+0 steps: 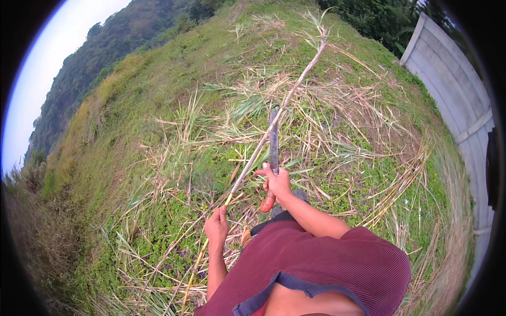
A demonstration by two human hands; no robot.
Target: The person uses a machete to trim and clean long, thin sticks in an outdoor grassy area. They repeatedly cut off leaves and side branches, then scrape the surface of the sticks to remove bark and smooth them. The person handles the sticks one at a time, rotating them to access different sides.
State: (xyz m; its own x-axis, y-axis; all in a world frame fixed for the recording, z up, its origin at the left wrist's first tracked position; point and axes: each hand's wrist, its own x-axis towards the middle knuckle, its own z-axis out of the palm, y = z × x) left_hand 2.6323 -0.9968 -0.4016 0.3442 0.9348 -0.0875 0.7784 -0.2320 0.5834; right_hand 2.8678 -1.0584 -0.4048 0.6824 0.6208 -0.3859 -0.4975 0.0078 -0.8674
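Note:
My left hand (216,226) is closed around the lower part of a long sugarcane stalk (256,151). The stalk slants up and away to the right, ending in a leafy tuft at its far tip. Below my left hand its yellow lower end runs down toward the ground. In my right hand (278,183) is a machete, gripped near the top of its reddish-orange handle (268,203). Its dark, straight blade (273,147) points away from me. Near its tip the blade overlaps the stalk; whether they touch, I cannot tell.
Cut leaves and dry straw (363,108) litter the green ground cover around me. Several yellowish stalks (401,184) lie together at the right. A grey panel wall (448,79) stands along the right side. To the left, a grassy slope (105,131) leads toward wooded hills (110,52).

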